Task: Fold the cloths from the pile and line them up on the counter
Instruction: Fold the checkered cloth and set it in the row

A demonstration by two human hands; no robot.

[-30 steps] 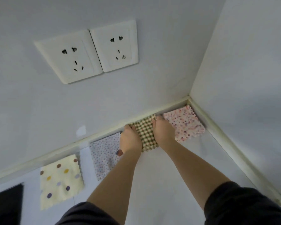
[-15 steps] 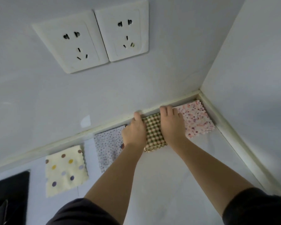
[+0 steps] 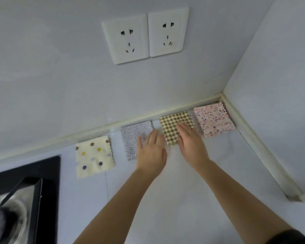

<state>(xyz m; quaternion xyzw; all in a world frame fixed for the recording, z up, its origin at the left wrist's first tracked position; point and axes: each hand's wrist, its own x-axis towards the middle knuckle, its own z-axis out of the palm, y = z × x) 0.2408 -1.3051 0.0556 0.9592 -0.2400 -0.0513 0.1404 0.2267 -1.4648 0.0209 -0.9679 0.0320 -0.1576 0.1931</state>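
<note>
White counter [image 3: 183, 199], black hob [image 3: 48, 173] set into it. Four cloths lie flat in a row along the back edge: cream dotted cloth [image 3: 94, 155] nearest the hob, then grey speckled cloth [image 3: 132, 136], checked cloth [image 3: 173, 124], and pink flowered cloth [image 3: 213, 118] farthest from the hob. Small gaps between them.

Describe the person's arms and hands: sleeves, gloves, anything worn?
The left hand and right hand are bare: no gloves, rings, watch or bands visible. Both forearms are uncovered. A dark sleeve shows on the right arm at the frame's lower corner; no left sleeve is in view.
</note>
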